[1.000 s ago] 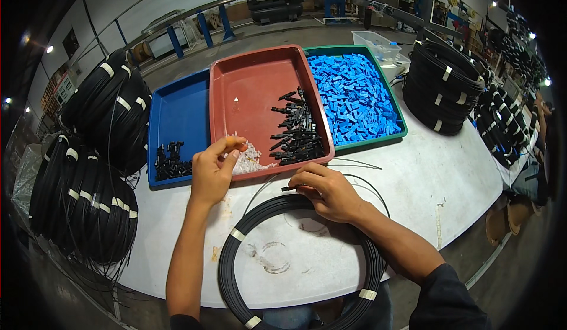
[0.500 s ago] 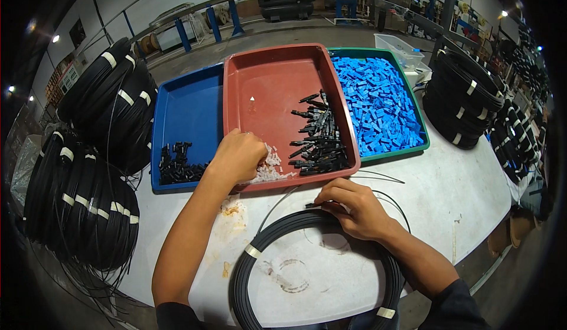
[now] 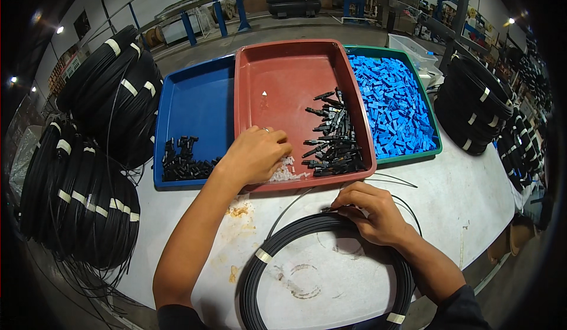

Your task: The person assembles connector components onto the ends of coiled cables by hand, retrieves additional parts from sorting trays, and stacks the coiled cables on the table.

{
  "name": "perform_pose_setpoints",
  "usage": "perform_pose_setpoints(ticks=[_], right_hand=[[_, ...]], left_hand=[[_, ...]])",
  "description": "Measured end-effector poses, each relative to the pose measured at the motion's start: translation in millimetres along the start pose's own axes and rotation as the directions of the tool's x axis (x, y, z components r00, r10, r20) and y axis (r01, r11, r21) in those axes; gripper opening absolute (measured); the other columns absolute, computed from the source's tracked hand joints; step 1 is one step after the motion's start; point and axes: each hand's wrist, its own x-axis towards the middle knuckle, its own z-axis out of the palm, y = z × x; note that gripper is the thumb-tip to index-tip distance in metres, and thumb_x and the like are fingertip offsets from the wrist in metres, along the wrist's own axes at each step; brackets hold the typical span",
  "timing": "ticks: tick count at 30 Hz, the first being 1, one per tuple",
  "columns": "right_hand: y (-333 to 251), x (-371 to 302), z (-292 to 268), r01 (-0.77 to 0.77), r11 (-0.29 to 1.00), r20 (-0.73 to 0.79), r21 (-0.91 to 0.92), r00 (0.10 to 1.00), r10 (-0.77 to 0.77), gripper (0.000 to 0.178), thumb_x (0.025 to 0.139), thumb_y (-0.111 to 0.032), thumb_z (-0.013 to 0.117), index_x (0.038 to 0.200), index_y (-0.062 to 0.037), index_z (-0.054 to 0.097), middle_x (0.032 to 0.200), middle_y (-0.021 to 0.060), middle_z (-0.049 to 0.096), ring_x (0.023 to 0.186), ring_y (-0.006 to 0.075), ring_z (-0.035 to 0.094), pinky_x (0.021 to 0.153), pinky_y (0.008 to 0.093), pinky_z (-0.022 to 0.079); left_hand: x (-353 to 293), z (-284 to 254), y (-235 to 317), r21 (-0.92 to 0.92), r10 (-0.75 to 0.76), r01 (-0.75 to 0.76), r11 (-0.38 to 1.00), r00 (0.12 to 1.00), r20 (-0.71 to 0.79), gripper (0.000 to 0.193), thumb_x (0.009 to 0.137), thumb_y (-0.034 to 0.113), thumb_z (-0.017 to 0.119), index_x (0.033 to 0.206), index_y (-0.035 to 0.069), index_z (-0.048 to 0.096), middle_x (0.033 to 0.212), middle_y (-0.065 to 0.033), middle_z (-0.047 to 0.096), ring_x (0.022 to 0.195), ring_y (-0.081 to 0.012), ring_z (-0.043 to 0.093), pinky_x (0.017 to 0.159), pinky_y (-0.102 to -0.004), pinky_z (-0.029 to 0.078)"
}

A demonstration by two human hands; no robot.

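- At the near side of the table (image 3: 446, 197), one black cable coil (image 3: 298, 229) lies with two pale tape bands showing.
- By its far rim, one right hand (image 3: 378, 215) pinches one small black piece (image 3: 326, 210) between its fingers.
- Just beyond, one left hand (image 3: 254, 153) curls its fingers down at one heap of white pieces (image 3: 289, 172), too many to count; whether they grip any, I cannot tell.
- Around that heap, one red tray (image 3: 277, 100) also carries one pile of black connectors (image 3: 336, 135).
- To either side, one blue tray (image 3: 201, 105) and one green tray (image 3: 438, 136), the latter covered in blue pieces (image 3: 393, 108).
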Motion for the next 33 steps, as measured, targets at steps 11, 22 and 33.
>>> perform_pose_setpoints(ticks=[11,22,33], right_hand=[[1,0,2,-0.004,1.000,0.012,0.025,1.000,0.004,0.025,0.082,0.010,0.069,0.104,-0.0026,0.070,0.101,0.0119,0.068,0.091,0.0309,0.070,0.078,0.0375,0.057],[1,0,0,-0.012,0.999,0.019,0.037,1.000,0.011,0.020,0.085,0.006,0.069,0.104,-0.0024,0.070,0.100,0.0116,0.069,0.091,0.0307,0.070,0.079,0.0379,0.056],[1,0,0,-0.002,0.999,0.014,0.036,1.000,0.001,0.022,0.084,0.008,0.069,0.103,-0.0024,0.070,0.099,0.0121,0.068,0.091,0.0313,0.069,0.079,0.0381,0.056]], left_hand=[[2,-15,3,-0.004,0.030,-0.030,1.000,0.989,0.148,0.022,0.075,0.004,0.070,0.096,0.008,0.077,0.104,-0.0070,0.073,0.098,-0.0276,0.067,0.088,-0.0405,0.049],[-9,-25,-2,0.102,-0.036,0.009,0.995,0.962,0.271,0.021,0.074,0.002,0.070,0.092,0.009,0.078,0.105,-0.0066,0.071,0.098,-0.0268,0.067,0.089,-0.0389,0.049],[4,-16,5,-0.089,-0.004,0.027,0.996,0.970,0.245,0.019,0.080,0.013,0.076,0.098,0.008,0.077,0.100,-0.0077,0.073,0.092,-0.0300,0.069,0.083,-0.0441,0.053]])
